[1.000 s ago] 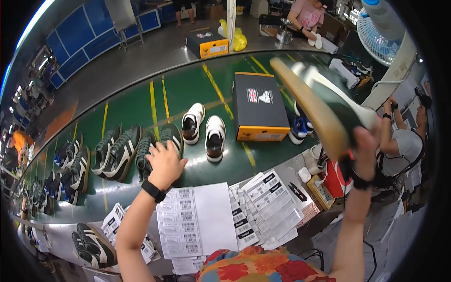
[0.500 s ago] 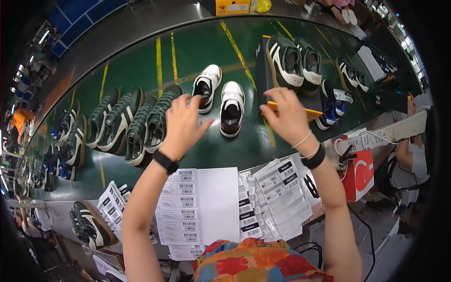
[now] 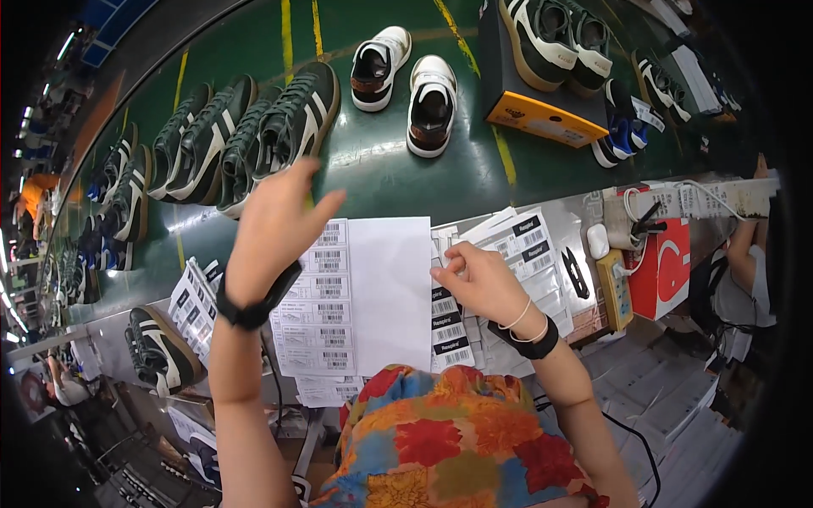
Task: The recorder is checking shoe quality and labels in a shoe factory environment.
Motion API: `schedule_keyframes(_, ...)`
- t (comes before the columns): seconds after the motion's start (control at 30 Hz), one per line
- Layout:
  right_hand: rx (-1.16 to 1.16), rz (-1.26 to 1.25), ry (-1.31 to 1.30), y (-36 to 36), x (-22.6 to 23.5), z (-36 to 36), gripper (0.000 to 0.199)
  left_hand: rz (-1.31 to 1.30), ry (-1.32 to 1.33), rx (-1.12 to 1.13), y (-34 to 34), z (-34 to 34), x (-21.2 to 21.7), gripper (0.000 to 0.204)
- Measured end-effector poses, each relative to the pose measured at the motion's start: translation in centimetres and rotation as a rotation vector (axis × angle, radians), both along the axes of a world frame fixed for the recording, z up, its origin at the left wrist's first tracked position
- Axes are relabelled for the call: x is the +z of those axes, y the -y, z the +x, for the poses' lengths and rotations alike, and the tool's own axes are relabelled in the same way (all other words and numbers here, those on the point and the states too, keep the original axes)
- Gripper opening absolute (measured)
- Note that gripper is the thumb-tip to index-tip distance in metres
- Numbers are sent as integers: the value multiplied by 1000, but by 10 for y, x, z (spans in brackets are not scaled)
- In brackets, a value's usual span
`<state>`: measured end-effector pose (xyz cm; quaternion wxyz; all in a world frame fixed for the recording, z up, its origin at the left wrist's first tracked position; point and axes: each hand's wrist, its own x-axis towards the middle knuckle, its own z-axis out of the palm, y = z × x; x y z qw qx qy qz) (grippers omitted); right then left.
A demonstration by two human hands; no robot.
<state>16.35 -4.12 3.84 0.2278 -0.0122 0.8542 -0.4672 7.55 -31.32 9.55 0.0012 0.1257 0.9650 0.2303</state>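
Note:
My left hand is open, fingers and thumb spread, above the edge of a printed label sheet and near a dark green shoe with white stripes. My right hand hovers over overlapping sheets of black-and-white labels. Its fingers are loosely bent, with the thumb apart and nothing visible between them. Between the hands lies a blank white paper. Beyond them, two white shoes with dark linings, a left one and a right one, stand apart on the green table.
Dark striped shoes line the table's left side. At the right, another dark pair rests on a black-and-orange shoebox, beside blue shoes. A power strip, a white mouse and a red box sit near my right arm.
Both hands have drawn back from beside the white shoes and the shoebox to the papers. The right fingers have bent. The view has tilted down toward the papers.

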Motion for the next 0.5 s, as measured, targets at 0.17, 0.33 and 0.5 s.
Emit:
schedule_keyframes(0.17,13,48,-240,11,0,28,43,-125,430,349,74,161,-32,67)
schedule_keyframes(0.33,131,100,-28,18,0,49,49,-139,203,460,48,252,-83,91)
schedule_keyframes(0.5,-31,-172,303,19,-6,85,47,1,136,470,35,286,-82,89)
